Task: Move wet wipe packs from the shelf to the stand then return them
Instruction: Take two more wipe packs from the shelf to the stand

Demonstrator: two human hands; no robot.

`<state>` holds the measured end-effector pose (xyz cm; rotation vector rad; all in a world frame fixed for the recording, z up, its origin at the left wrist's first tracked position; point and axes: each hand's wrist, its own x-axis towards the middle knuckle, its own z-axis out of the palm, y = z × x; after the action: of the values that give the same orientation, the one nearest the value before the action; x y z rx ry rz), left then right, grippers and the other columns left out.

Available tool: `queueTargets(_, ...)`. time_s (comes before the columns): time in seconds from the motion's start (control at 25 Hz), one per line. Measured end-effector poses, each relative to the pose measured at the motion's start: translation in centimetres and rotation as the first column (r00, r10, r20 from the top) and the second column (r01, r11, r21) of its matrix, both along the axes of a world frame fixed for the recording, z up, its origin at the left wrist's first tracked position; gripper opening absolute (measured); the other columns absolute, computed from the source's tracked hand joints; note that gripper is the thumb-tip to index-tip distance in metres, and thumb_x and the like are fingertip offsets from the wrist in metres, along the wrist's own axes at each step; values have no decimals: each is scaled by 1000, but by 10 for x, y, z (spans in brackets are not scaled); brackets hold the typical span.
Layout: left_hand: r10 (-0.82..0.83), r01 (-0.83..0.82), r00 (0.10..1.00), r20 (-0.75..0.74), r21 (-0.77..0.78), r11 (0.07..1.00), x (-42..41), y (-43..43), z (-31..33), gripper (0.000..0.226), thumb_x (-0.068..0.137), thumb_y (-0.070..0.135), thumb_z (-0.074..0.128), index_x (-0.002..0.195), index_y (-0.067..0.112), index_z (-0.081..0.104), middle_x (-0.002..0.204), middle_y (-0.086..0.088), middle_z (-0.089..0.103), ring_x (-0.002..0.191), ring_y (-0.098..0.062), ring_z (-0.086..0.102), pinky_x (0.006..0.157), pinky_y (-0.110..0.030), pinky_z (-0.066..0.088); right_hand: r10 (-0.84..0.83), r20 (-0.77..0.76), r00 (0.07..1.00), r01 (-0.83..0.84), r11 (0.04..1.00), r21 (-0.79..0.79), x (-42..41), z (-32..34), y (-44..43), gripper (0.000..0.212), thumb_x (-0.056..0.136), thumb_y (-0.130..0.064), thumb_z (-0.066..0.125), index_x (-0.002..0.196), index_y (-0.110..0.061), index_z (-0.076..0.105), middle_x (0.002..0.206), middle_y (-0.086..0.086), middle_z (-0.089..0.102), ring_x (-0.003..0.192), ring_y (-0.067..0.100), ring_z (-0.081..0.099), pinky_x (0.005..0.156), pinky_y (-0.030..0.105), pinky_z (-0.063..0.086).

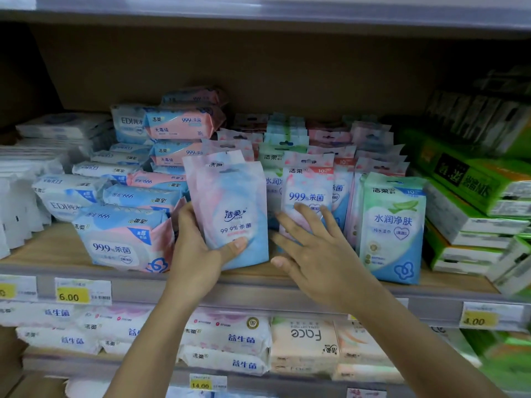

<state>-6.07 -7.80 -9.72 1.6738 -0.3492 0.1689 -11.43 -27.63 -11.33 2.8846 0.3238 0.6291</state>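
My left hand (pixel 201 248) grips a pink-and-blue wet wipe pack (pixel 230 205) by its lower left corner, thumb across the front. The pack stands upright at the front of the wooden shelf (pixel 51 248), with a second like pack right behind it. My right hand (pixel 313 254) reaches in with straight, spread fingers. Its fingertips touch the front pink wet wipe pack (pixel 307 191) of the neighbouring row. A green-and-blue wipe pack (pixel 393 225) stands upright further right.
Larger blue-pink wipe packs (pixel 126 234) lie stacked at the left. Green tissue boxes (pixel 474 202) are piled at the right. A shelf rail with yellow price tags (pixel 73 294) runs below, with more tissue packs (pixel 227 343) on the lower shelf. No stand is in view.
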Motion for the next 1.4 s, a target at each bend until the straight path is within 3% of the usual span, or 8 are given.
queueTargets(0.44, -168, 167, 984, -65, -24, 986, 4, -11, 0, 72, 68, 6, 80, 122, 26, 37, 112, 14, 60, 104, -11, 61, 75, -34, 47, -108, 30, 994, 110, 993, -50, -14, 4, -21, 61, 96, -57, 20, 120, -20, 63, 145, 2, 47, 135, 31, 40, 110, 56, 26)
queueTargets(0.6, -264, 255, 960, -93, -102, 962, -3, -26, 0, 74, 64, 6, 83, 122, 22, 40, 114, 6, 63, 102, -15, 63, 64, -18, 51, -28, 109, 994, -2, 964, 265, -25, 13, -19, 55, 93, -50, 34, 135, -18, 49, 146, 2, 44, 137, 22, 35, 112, 46, 29)
queueTargets(0.72, -346, 327, 934, -84, -182, 927, -10, -35, 1, 74, 55, 11, 84, 117, 24, 45, 112, 4, 66, 100, -11, 66, 74, -20, 55, -8, 54, 999, -41, 549, 835, -40, 26, -14, 56, 86, -51, 51, 136, -26, 47, 135, -8, 55, 125, 6, 48, 106, 36, 41)
queueTargets(0.76, -381, 365, 922, -64, -181, 913, -13, -39, 1, 72, 56, 12, 81, 116, 26, 45, 113, 4, 65, 101, -10, 66, 76, -21, 55, 76, 47, 996, -72, 376, 924, -43, 28, -11, 55, 84, -49, 56, 133, -28, 48, 130, -10, 58, 120, 5, 54, 102, 38, 46)
queueTargets(0.84, -449, 442, 893, -18, -152, 884, -21, -49, 2, 75, 57, 19, 81, 120, 27, 41, 118, 3, 63, 106, -10, 64, 80, -24, 54, 176, 110, 978, -153, 253, 955, -48, 28, -9, 52, 83, -40, 62, 131, -26, 48, 123, -12, 63, 113, 10, 60, 93, 39, 52)
queueTargets(1.04, -467, 468, 883, 36, -28, 883, -27, -66, -7, 74, 60, 41, 76, 121, 41, 34, 118, 22, 59, 117, -6, 56, 97, -33, 47, 102, 180, 978, -203, 304, 931, -56, 20, -10, 49, 85, -29, 66, 127, -38, 41, 117, -32, 58, 111, -5, 57, 87, 13, 47)
queueTargets(1.24, -457, 452, 888, 38, 102, 886, -17, -65, -9, 76, 67, 24, 77, 120, 45, 27, 127, 21, 46, 120, 4, 48, 98, -21, 42, 24, 106, 994, -108, 320, 941, -44, 19, -8, 48, 88, -26, 64, 132, -22, 45, 121, -14, 63, 110, 5, 61, 90, 39, 53)
queueTargets(1.4, -409, 405, 912, 31, 88, 910, -15, -69, -11, 81, 71, -3, 76, 117, 42, 27, 121, 27, 45, 113, 12, 47, 98, -22, 42, -97, 141, 985, -87, 427, 900, -51, 23, -13, 35, 89, -36, 58, 122, -26, 51, 107, -15, 64, 97, 3, 61, 83, 28, 52)
